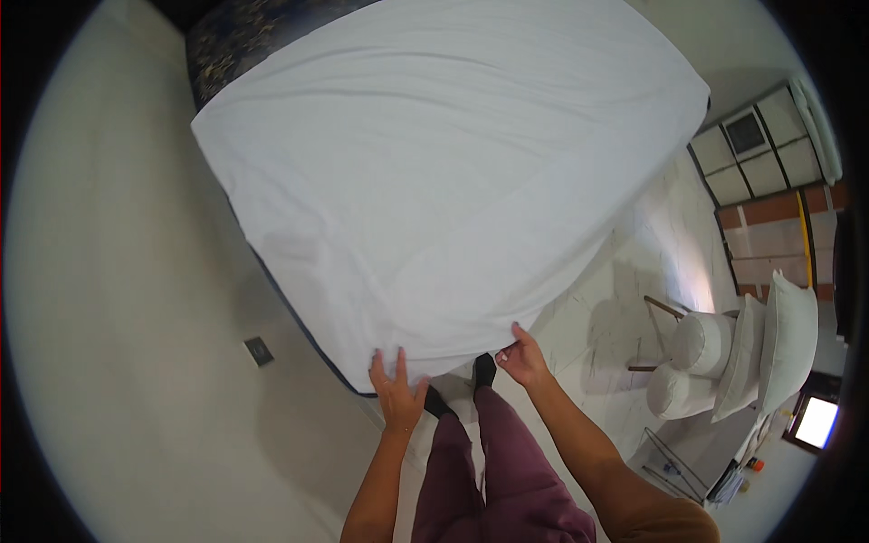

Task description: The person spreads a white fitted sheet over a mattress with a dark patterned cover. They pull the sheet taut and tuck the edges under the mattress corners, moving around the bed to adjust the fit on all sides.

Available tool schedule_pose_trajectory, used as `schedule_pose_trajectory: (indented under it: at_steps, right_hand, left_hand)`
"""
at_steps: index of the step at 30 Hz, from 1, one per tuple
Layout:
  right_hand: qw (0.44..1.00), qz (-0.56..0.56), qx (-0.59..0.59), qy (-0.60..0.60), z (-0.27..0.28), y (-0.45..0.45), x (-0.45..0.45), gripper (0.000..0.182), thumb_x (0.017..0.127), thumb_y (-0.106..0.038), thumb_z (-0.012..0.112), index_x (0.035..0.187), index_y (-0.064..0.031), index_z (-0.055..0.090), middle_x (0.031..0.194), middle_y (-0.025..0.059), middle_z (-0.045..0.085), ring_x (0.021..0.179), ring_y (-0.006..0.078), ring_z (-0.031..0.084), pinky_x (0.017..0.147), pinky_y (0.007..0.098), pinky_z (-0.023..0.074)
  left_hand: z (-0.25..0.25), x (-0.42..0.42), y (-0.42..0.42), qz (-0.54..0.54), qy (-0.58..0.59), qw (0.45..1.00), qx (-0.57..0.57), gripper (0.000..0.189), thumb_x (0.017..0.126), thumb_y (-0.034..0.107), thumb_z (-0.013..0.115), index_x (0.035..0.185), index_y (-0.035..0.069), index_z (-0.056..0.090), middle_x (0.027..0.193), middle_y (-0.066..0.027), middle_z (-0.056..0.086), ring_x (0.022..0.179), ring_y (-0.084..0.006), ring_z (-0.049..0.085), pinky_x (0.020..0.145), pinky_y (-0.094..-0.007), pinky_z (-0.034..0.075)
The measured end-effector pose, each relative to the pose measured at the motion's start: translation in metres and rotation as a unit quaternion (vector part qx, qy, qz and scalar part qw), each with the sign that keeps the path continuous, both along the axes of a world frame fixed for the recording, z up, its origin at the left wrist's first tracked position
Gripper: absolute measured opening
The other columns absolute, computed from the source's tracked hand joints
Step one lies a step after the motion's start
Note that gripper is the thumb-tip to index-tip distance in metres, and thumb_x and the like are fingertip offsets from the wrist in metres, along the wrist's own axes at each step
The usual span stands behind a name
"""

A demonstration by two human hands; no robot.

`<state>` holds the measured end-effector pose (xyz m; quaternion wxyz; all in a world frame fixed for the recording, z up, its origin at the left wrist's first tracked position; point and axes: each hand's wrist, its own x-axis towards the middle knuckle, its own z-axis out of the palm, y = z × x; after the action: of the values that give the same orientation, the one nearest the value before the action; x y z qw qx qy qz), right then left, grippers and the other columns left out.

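Note:
A white sheet [434, 176] lies over most of a mattress, with shallow wrinkles across it. At the top left, the mattress's dark patterned surface [237, 47] shows past the sheet's edge, and a dark blue strip of its side shows along the left. My left hand [399, 394] rests on the sheet near the corner closest to me, fingers spread. My right hand [521, 356] is at the near edge of the sheet, thumb and fingers bent at the cloth; whether they pinch it is unclear.
A pale wall with a dark socket plate [259, 351] runs along the left. On the right, a chair with wooden legs [662, 307] bears white pillows [787, 346] and round white bolsters [703, 345]. Marble-look floor [590, 305] lies between it and the bed.

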<state>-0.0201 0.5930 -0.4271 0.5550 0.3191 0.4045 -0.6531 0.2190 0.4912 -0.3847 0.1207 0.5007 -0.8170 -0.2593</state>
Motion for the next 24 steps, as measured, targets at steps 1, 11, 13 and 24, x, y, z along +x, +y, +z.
schedule_pose_trajectory:
  at_steps: [1,11,13,24]
  right_hand:
    - [0.999,-0.033,0.002,0.016,0.005,0.003,0.0,0.017,0.083,-0.018,0.063,0.095,-0.0142,0.052,0.089,-0.0003,0.053,0.079,0.0125,0.051,0.06,0.0263,0.0403]
    - [0.95,0.055,0.161,0.261,0.028,0.01,-0.028,0.05,0.081,-0.008,0.061,0.122,-0.0149,0.033,0.093,0.0048,0.056,0.073,0.0132,0.055,0.057,0.0242,0.0408]
    - [0.93,0.097,0.204,0.29,0.03,0.01,-0.037,0.066,0.08,-0.005,0.061,0.132,-0.0195,0.022,0.095,0.0061,0.055,0.074,0.0134,0.055,0.059,0.0237,0.0408]
    - [0.437,0.461,-0.016,0.772,0.015,0.003,-0.084,0.042,0.062,0.002,0.069,0.1,-0.0113,0.058,0.096,0.0139,0.047,0.089,0.0308,0.049,0.078,0.0377,0.0399]
  left_hand:
    - [-0.001,0.002,0.011,0.065,0.041,0.997,-0.011,0.07,0.073,0.016,0.069,0.133,0.004,0.037,0.137,-0.0243,0.02,0.124,-0.0402,0.027,0.101,-0.0505,0.024]
    - [-0.011,-0.034,0.051,0.467,0.371,0.761,0.253,0.064,0.081,0.0,0.058,0.131,0.007,0.018,0.107,-0.0153,0.038,0.094,-0.0208,0.05,0.076,-0.0299,0.045]
    - [-0.011,-0.038,0.047,0.484,0.345,0.769,0.234,0.06,0.082,0.001,0.057,0.132,0.01,0.023,0.101,-0.0114,0.041,0.087,-0.0174,0.049,0.073,-0.028,0.044]
    - [-0.008,-0.049,0.041,0.415,0.087,0.905,-0.019,0.038,0.079,0.001,0.056,0.116,0.007,0.053,0.1,-0.0129,0.038,0.089,-0.0242,0.043,0.081,-0.0348,0.038]
